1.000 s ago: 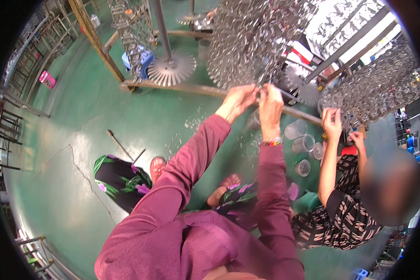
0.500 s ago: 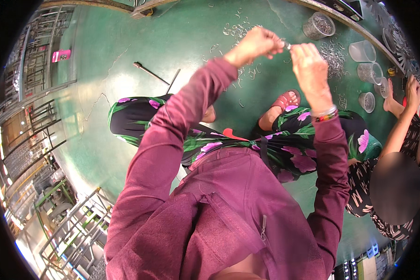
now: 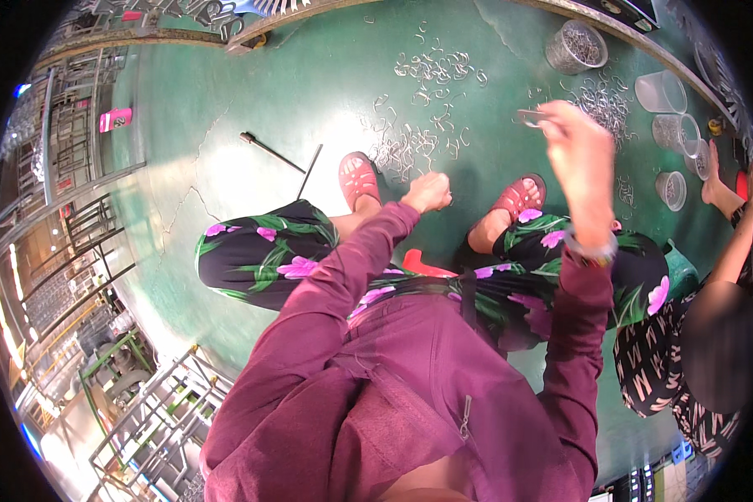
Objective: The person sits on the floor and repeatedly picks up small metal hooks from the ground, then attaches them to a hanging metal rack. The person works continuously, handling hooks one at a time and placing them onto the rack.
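Observation:
My left hand (image 3: 429,192) is closed in a fist above the green floor, close to my left sandal (image 3: 359,177). Whatever it may hold is hidden. Farther right, my right hand (image 3: 581,159) is raised and pinches a small bent metal hook (image 3: 530,115) at its fingertips; motion blurs both. Loose silvery hooks lie in a heap (image 3: 414,149) just beyond my left hand, with another cluster (image 3: 437,67) farther off. A denser pile of small metal pieces (image 3: 602,102) lies behind my right hand, partly covered by it.
Clear plastic tubs (image 3: 577,48) stand at the far right, some filled with metal pieces. A co-worker's arm (image 3: 732,238) shows at the right edge. Two dark rods (image 3: 276,152) lie left of my feet. A curved rail (image 3: 326,15) crosses the far side; metal racks stand left.
My hands, close together before, have come apart. The left has dropped back toward my feet as a fist. The right has shifted right and nearer, with the hook in its fingers.

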`<state>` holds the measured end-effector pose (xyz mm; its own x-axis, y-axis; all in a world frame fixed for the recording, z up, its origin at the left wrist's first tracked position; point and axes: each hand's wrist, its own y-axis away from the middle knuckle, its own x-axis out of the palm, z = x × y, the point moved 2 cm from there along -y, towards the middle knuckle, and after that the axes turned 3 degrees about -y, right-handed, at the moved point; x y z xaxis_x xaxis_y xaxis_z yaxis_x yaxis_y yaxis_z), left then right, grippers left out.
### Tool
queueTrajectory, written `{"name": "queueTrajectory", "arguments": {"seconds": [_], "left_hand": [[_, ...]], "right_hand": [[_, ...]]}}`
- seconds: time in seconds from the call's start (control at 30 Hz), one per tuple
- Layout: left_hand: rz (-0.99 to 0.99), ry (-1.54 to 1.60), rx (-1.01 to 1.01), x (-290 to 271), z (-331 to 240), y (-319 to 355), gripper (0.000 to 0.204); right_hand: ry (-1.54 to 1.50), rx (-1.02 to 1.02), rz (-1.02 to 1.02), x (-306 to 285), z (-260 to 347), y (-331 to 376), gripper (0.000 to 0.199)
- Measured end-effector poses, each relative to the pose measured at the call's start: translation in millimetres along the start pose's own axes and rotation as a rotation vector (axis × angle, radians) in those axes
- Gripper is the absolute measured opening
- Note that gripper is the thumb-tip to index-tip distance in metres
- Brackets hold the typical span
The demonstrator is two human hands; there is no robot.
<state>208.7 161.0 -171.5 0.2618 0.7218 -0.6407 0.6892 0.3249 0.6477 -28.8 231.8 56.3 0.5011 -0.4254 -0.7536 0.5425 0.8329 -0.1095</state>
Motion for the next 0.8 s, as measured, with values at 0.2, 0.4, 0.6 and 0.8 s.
{"name": "queueTrajectory", "arguments": {"seconds": [0.2, 0.4, 0.6, 0.8], "left_hand": [[-0.312, 0.241, -0.174, 5, 9, -10, 0.023], [-0.51, 0.056, -0.102, 3, 23, -48, 0.02], [-0.509, -0.217, -0.087, 10, 22, -54, 0.017], [-0.711, 0.267, -0.196, -35, 29, -29, 0.017]], "right_hand": [[-0.096, 0.144, -0.306, -62, 11, 10, 0.016], [-0.286, 0.169, -0.411, -61, 11, 11, 0.016], [-0.348, 0.229, -0.379, -57, 9, 6, 0.019], [-0.402, 0.266, -0.107, -16, -10, 1, 0.021]]}}
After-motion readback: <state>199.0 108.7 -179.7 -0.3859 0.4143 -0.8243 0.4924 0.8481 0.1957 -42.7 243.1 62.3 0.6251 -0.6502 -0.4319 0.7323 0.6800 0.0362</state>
